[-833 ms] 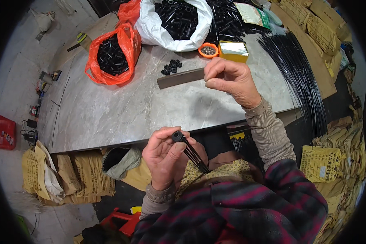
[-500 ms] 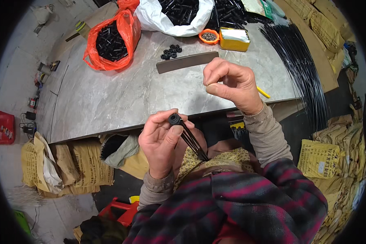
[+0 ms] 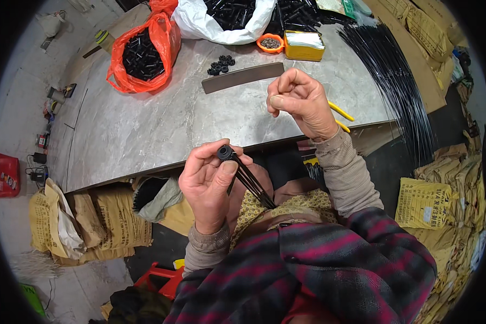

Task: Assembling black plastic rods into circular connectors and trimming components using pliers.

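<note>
My left hand (image 3: 208, 181) grips a black ring-shaped fitting (image 3: 225, 153) between thumb and fingers, above my lap. A bundle of thin black rods (image 3: 251, 183) runs from the fitting down toward my lap. My right hand (image 3: 302, 102) is raised over the table's near edge, apart from the left, with thumb and index finger pressed together. What it pinches, if anything, is too small to make out. Two yellow handles (image 3: 341, 112) show beside the right wrist; the rest of that tool is hidden behind the hand.
On the grey table (image 3: 140, 135) lie a dark flat bar (image 3: 243, 78) and small black parts (image 3: 220, 65). Behind stand a red bag (image 3: 170, 40) and a white bag (image 3: 197, 24) of black tubes, an orange dish (image 3: 270, 43) and a yellow box (image 3: 305, 52). Long black rods (image 3: 397, 81) overhang the right edge.
The view has shifted slightly. My right hand has turned a little, its fingers curled more, and a second yellow handle now shows by the wrist. My left hand keeps its grip on the fitting.
</note>
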### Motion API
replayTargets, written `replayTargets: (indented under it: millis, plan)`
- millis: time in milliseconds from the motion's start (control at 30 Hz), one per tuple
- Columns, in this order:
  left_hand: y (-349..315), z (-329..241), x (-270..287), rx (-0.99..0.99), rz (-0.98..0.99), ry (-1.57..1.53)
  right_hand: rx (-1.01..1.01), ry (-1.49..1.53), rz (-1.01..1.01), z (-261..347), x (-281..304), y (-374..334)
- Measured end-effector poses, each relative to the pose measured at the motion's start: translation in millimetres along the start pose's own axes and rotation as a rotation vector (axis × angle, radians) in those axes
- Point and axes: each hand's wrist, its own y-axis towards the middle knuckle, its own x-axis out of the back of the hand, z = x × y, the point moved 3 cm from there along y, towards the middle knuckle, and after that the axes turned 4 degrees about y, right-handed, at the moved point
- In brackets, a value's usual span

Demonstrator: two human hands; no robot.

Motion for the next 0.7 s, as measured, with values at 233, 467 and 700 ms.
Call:
replayTargets:
  millis: [233,467,700]
  plan:
    - [0,-1,-1,0.008,-0.035,0.044,0.012,-0.038,-0.021,-17,15,0]
    - [3,2,2,0.005,-0.017,0.001,-0.056,0.124,-0.005,-22,13,-6]
    - [4,3,3,-0.009,-0.004,0.011,-0.11,0.158,-0.014,-24,10,-9]
